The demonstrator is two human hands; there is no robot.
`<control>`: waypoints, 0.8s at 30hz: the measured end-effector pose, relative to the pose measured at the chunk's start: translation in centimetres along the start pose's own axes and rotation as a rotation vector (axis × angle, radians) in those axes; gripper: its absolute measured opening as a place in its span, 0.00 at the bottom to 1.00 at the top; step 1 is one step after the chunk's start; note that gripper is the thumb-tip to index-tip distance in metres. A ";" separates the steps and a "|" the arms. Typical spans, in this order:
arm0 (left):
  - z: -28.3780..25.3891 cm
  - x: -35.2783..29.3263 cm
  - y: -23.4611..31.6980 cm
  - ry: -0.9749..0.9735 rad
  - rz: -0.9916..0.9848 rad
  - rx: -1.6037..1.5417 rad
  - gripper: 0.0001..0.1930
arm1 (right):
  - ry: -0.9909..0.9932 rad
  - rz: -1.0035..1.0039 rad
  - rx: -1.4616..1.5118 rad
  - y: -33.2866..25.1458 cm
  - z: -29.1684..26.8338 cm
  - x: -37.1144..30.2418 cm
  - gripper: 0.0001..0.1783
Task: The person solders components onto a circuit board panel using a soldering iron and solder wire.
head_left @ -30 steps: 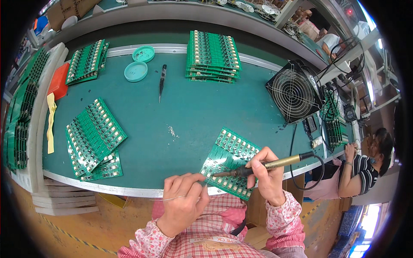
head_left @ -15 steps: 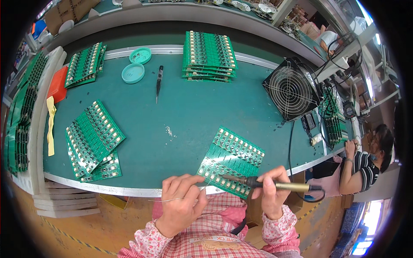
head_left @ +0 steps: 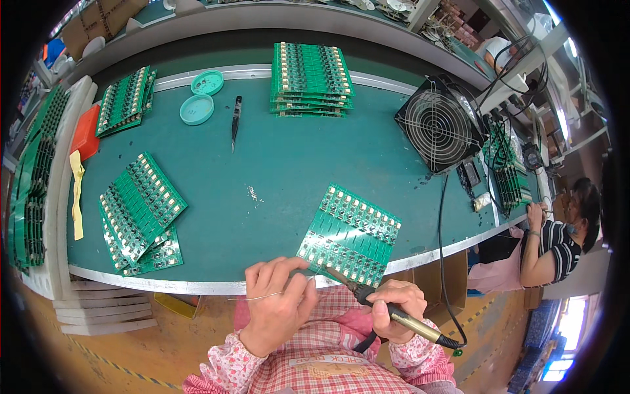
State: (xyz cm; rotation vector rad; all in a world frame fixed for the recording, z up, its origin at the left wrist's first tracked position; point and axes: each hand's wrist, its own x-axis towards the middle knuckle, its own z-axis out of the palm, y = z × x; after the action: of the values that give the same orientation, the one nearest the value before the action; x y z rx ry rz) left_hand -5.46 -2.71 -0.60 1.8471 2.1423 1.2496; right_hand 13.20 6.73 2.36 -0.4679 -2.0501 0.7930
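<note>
A green circuit board panel [head_left: 359,226], with rows of white components, lies at the table's front edge. My right hand [head_left: 398,303] grips a soldering iron [head_left: 415,322] with a dark grip and gold-coloured handle. The iron's tip is at the panel's near-left part; whether it touches cannot be made out. My left hand [head_left: 278,302] is closed on a thin solder wire [head_left: 257,299], whose tail sticks out to the left. Its fingertips are at the panel's left corner. The wire's working end is too fine to see clearly.
Board stacks stand at the back [head_left: 312,79], far left [head_left: 125,102] and near left [head_left: 144,207]. Tweezers [head_left: 235,125] lie beside two round turquoise lids or dishes [head_left: 197,109]. A black fan [head_left: 438,128] stands right, near the iron's cord [head_left: 441,230]. A co-worker [head_left: 558,243] sits far right.
My right hand has swung down and left, tilting the iron so its handle points to the lower right. The left hand stays near the panel's corner. The whole view has shifted slightly.
</note>
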 end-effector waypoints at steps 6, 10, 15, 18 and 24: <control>0.1 0.2 0.2 -0.002 0.003 0.012 0.08 | -0.044 -0.056 -0.036 0.0 0.2 0.1 0.08; 0.2 0.2 0.1 0.007 0.009 0.037 0.08 | -0.254 -0.209 -0.176 -0.5 -0.6 1.0 0.15; 0.2 0.2 0.0 0.011 0.019 0.029 0.07 | -0.321 -0.366 -0.323 -0.4 -0.8 0.5 0.15; 0.2 0.2 0.1 0.001 0.018 0.027 0.07 | -0.283 -0.348 -0.309 -0.1 -0.6 -0.2 0.14; 0.0 0.2 0.3 0.019 0.016 0.005 0.07 | -0.154 -0.109 0.004 -0.1 -1.5 0.5 0.09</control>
State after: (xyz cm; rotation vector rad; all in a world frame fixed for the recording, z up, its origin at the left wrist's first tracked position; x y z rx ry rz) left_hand -5.28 -2.54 -0.32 1.8650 2.1472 1.2715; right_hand 14.13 7.45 3.37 -0.2978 -2.1952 0.7880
